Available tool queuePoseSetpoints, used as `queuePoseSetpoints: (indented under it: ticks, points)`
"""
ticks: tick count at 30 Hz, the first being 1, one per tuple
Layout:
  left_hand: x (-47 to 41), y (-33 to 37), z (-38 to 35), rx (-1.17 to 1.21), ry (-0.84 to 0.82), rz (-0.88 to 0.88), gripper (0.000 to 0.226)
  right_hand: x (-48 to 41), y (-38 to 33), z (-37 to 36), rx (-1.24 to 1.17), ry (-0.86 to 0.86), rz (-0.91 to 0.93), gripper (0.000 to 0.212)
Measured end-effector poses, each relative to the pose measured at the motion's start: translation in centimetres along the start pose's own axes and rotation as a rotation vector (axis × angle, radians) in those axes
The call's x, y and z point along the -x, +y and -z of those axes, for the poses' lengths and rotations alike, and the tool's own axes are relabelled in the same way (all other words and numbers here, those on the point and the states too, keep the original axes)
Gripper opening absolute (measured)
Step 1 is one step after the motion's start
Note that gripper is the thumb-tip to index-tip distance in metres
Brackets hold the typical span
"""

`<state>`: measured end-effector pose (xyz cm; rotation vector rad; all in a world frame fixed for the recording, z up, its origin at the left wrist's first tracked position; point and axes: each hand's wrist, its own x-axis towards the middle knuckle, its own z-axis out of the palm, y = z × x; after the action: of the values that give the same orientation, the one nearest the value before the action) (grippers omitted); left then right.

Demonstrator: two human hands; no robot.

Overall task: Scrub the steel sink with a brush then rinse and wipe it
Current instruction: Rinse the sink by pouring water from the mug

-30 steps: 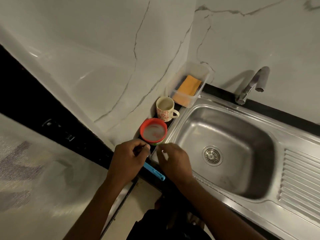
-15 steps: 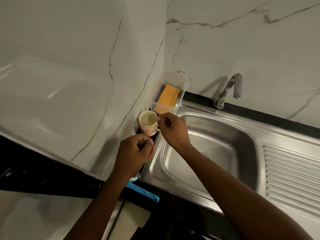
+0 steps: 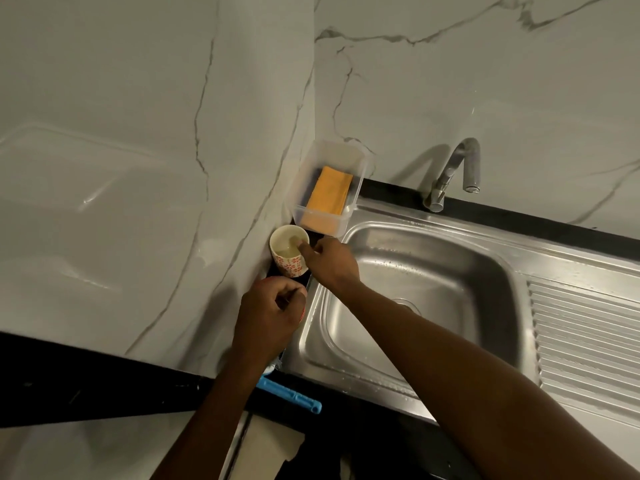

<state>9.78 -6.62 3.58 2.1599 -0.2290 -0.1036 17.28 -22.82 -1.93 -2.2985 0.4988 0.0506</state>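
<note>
1. A white marble wall (image 3: 138, 133) with grey veins filled the back and left, meeting in a corner.
2. The steel sink (image 3: 450, 271) sat below it, its basin speckled with droplets and its ribbed drainboard (image 3: 588, 341) to the right.
3. The right hand (image 3: 330, 261) reached across the basin's left rim, one fingertip dipped into a mug; I could not tell whether the bunched fingers pinched anything.
4. The left hand (image 3: 273, 310) hovered just left of the sink, its fingers curled over a red-rimmed item that was mostly hidden; whether it was gripped was unclear.
5. A clear plastic tub (image 3: 337, 147) stood in the corner, holding an orange cloth (image 3: 329, 192).
6. A steel tap (image 3: 450, 174) rose behind the basin.
7. The mug (image 3: 291, 265), white with a red pattern, stood between the tub and the left hand.
8. The brush (image 3: 294, 398), blue-handled, lay unheld on the dark counter edge (image 3: 104, 393) by the sink's front-left corner, partly under the left forearm.
</note>
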Motion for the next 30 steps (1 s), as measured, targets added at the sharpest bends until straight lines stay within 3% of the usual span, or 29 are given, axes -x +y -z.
queuePoseSetpoints:
  ticks: [5,10,19,23,27,30]
  points:
    - [0.1,0.5,-1.1,-0.031,-0.005,-0.009,0.009,-0.1,0.0,0.8,-0.054,-0.102,0.021,0.054]
    - [-0.3,2.5,-2.9,-0.019,-0.009,-0.058,0.008,0.9,2.3,4.8,-0.155,-0.073,-0.014,0.054]
    - [-4.2,8.0,-10.7,0.121,-0.112,-0.174,0.024,3.3,11.0,17.0,-0.186,0.117,-0.118,0.040]
    - [-7.7,10.1,-15.4,0.111,-0.148,-0.180,0.008,3.4,13.7,20.6,-0.186,0.216,-0.160,0.041]
    - [-12.0,11.5,-19.0,0.103,-0.089,-0.183,0.009,3.2,15.7,21.9,-0.202,0.281,-0.224,0.045]
    - [-16.1,12.0,-21.2,0.055,-0.151,-0.156,0.008,2.8,16.5,22.0,-0.222,0.294,-0.234,0.044]
